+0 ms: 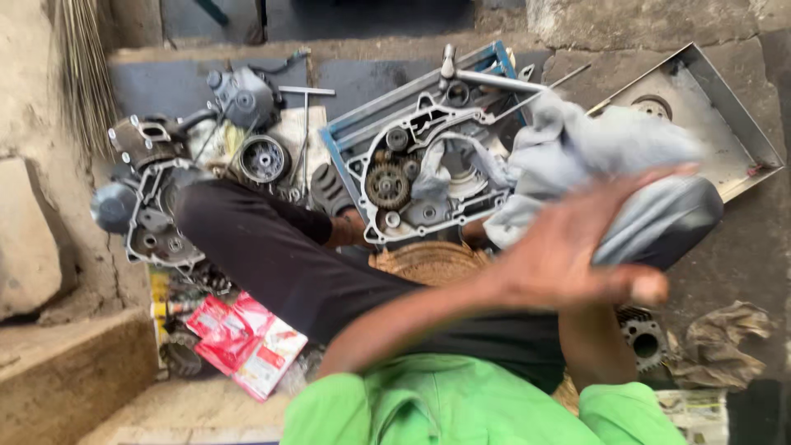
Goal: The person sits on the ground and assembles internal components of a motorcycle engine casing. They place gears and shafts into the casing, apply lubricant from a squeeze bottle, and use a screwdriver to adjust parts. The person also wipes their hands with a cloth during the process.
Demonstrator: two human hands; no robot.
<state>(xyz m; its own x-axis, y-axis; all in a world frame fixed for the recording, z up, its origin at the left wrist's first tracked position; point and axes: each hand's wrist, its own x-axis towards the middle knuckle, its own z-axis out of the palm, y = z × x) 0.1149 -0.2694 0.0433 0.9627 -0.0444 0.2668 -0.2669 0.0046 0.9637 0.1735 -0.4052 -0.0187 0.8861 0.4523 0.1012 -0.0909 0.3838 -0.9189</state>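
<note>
My left hand (577,251) reaches across my body, blurred, its fingers and thumb closed around a grey cloth (593,144). The cloth is bunched over a dark rounded part (684,218) held above my lap. My right forearm (593,346) rises from a green sleeve underneath, and that hand is hidden behind the left hand and the cloth. Just left of the cloth lies an open engine crankcase half (412,189) with gears showing, resting in a blue metal frame (338,140).
A steel tray (733,132) holding a round part (651,105) sits at right. A second crankcase (156,222), a cylinder piece (243,95) and a T-handle wrench (306,107) lie at left. Red packets (247,338), a gear (643,334) and a crumpled rag (717,342) lie near my legs.
</note>
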